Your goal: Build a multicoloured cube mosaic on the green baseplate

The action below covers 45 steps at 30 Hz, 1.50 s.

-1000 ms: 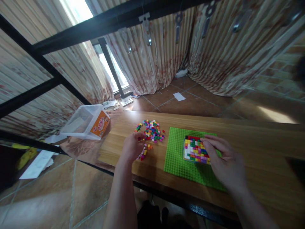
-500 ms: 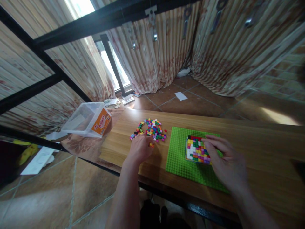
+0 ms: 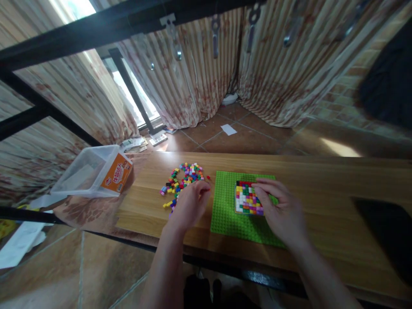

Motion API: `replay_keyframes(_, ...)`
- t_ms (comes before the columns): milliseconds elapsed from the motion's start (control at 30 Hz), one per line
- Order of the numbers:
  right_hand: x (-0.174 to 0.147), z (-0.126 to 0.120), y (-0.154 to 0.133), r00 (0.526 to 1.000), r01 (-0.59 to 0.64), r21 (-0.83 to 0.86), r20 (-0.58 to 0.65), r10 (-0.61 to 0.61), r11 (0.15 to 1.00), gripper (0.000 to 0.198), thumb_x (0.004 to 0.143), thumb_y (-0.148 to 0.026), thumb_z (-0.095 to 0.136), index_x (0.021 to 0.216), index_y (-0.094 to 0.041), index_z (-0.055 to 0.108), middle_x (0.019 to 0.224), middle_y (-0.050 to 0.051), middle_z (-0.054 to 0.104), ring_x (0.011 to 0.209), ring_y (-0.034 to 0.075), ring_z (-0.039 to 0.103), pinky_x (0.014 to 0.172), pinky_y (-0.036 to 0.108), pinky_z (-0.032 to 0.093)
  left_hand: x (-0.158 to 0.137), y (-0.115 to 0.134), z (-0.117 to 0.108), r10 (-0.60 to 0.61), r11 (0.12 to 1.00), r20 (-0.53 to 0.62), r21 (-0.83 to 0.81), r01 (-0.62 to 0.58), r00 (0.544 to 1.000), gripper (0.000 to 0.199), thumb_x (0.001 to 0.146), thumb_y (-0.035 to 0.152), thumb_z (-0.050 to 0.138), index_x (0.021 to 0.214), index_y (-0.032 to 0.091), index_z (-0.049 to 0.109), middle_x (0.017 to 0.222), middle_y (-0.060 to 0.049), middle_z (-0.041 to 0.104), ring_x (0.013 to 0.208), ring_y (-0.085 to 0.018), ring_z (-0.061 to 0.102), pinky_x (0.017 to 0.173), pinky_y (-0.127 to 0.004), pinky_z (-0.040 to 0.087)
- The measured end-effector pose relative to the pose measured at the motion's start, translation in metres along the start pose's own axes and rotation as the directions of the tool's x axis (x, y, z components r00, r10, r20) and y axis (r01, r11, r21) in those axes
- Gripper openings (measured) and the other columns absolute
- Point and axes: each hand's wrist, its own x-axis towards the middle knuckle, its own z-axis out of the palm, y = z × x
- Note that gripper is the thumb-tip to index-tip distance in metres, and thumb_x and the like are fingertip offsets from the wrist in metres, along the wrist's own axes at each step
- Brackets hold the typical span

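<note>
A flat block of small multicoloured toy bricks [image 3: 246, 199] sits on a green studded baseplate [image 3: 222, 214]. My right hand [image 3: 283, 210] covers the block's right side, thumb and fingers closed together at its far right part. Whatever lies between those fingertips is hidden. Just left of the baseplate, my left hand [image 3: 193, 201] is held over the wooden tabletop with thumb and fingers pinched; I cannot make out anything in the pinch. Behind and beside it spreads a pile of loose toy bricks [image 3: 191, 171], partly covered by this hand.
A clear plastic box [image 3: 86, 189] with an orange label stands left of the wooden board [image 3: 144, 206]. One red brick [image 3: 208, 177] lies apart near the baseplate. A dark flat object [image 3: 383, 231] is at the right. A black metal bar [image 3: 106, 38] crosses above, before curtains.
My left hand has moved right, away from the pile towards the baseplate, and the orange brick beside its fingers no longer shows. My right hand stays at the block. The view has turned right.
</note>
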Motion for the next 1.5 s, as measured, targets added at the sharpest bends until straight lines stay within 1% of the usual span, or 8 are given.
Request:
replay_keyframes(100, 0.000, 0.000, -0.001, 1.000, -0.005, 0.006, -0.006, 0.005, 1.000, 0.024, 0.091, -0.039, 0.058, 0.091, -0.024, 0.076, 0.110, 0.007, 0.072, 0.103, 0.023, 0.066, 0.096, 0.045, 0.049, 0.000, 0.022, 0.014, 0.061, 0.991, 0.027, -0.121, -0.057, 0.998, 0.018, 0.093, 0.014, 0.052, 0.092, 0.018, 0.070, 0.088, -0.003, 0.073, 0.082, -0.016, 0.067, 0.074, -0.025, 0.048)
replay_keyframes(233, 0.000, 0.001, -0.001, 1.000, 0.003, 0.014, -0.008, -0.003, 1.000, 0.023, 0.091, -0.038, 0.058, 0.091, -0.023, 0.076, 0.109, 0.007, 0.071, 0.102, 0.023, 0.066, 0.097, 0.045, 0.049, -0.001, 0.039, 0.030, 0.071, 0.970, 0.001, -0.231, -0.069, 0.997, 0.020, 0.092, 0.015, 0.054, 0.094, 0.019, 0.074, 0.090, -0.003, 0.076, 0.081, -0.015, 0.069, 0.073, -0.024, 0.049)
replay_keyframes(533, 0.001, 0.001, -0.003, 1.000, 0.011, 0.030, -0.005, -0.011, 0.999, 0.022, 0.091, -0.037, 0.058, 0.090, -0.023, 0.075, 0.109, 0.008, 0.071, 0.102, 0.023, 0.066, 0.096, 0.045, 0.049, 0.001, 0.038, 0.047, -0.029, 0.917, -0.002, -0.399, 0.026, 1.000, 0.019, 0.088, 0.014, 0.062, 0.091, 0.023, 0.079, 0.090, -0.002, 0.079, 0.077, -0.015, 0.071, 0.071, -0.023, 0.051)
replay_keyframes(667, 0.001, 0.001, -0.003, 1.000, 0.002, 0.036, 0.001, -0.002, 0.999, 0.022, 0.091, -0.037, 0.058, 0.090, -0.023, 0.075, 0.108, 0.007, 0.071, 0.102, 0.023, 0.066, 0.096, 0.045, 0.049, 0.000, 0.038, 0.047, -0.011, 0.931, 0.006, -0.365, 0.013, 1.000, 0.019, 0.090, 0.018, 0.060, 0.092, 0.024, 0.078, 0.087, -0.001, 0.078, 0.075, -0.014, 0.070, 0.069, -0.022, 0.050)
replay_keyframes(967, 0.001, 0.000, -0.004, 1.000, -0.005, 0.029, 0.009, 0.004, 1.000, 0.021, 0.091, -0.036, 0.058, 0.090, -0.024, 0.075, 0.109, 0.007, 0.071, 0.102, 0.022, 0.066, 0.096, 0.045, 0.049, -0.001, 0.044, 0.040, 0.038, 0.988, 0.026, -0.152, -0.034, 0.999, 0.021, 0.093, 0.019, 0.056, 0.082, 0.023, 0.075, 0.079, 0.001, 0.076, 0.069, -0.013, 0.068, 0.063, -0.020, 0.044)
replay_keyframes(1200, 0.001, 0.001, -0.003, 1.000, 0.011, 0.017, 0.005, -0.011, 1.000, 0.021, 0.091, -0.035, 0.057, 0.090, -0.024, 0.075, 0.108, 0.007, 0.071, 0.102, 0.022, 0.065, 0.097, 0.045, 0.048, -0.002, 0.044, 0.038, 0.105, 0.994, 0.033, -0.014, -0.105, 0.994, 0.018, 0.095, 0.020, 0.053, 0.095, 0.022, 0.071, 0.089, -0.002, 0.076, 0.079, -0.015, 0.070, 0.070, -0.023, 0.047)
replay_keyframes(1333, 0.001, 0.001, -0.004, 1.000, 0.014, 0.018, 0.009, -0.014, 1.000, 0.020, 0.091, -0.034, 0.058, 0.090, -0.024, 0.075, 0.109, 0.007, 0.071, 0.103, 0.022, 0.065, 0.098, 0.045, 0.048, -0.001, 0.043, 0.038, 0.147, 0.989, 0.032, -0.001, -0.147, 0.989, 0.021, 0.096, 0.021, 0.051, 0.093, 0.023, 0.071, 0.088, -0.003, 0.075, 0.079, -0.016, 0.069, 0.069, -0.023, 0.047)
replay_keyframes(1500, 0.000, 0.000, -0.004, 1.000, 0.021, 0.017, 0.005, -0.021, 1.000, 0.020, 0.091, -0.034, 0.058, 0.090, -0.024, 0.075, 0.108, 0.006, 0.071, 0.102, 0.023, 0.065, 0.097, 0.045, 0.048, -0.002, 0.043, 0.038, 0.115, 0.991, 0.026, -0.068, -0.114, 0.993, 0.022, 0.093, 0.019, 0.053, 0.085, 0.023, 0.073, 0.083, -0.001, 0.075, 0.074, -0.014, 0.068, 0.067, -0.022, 0.047)
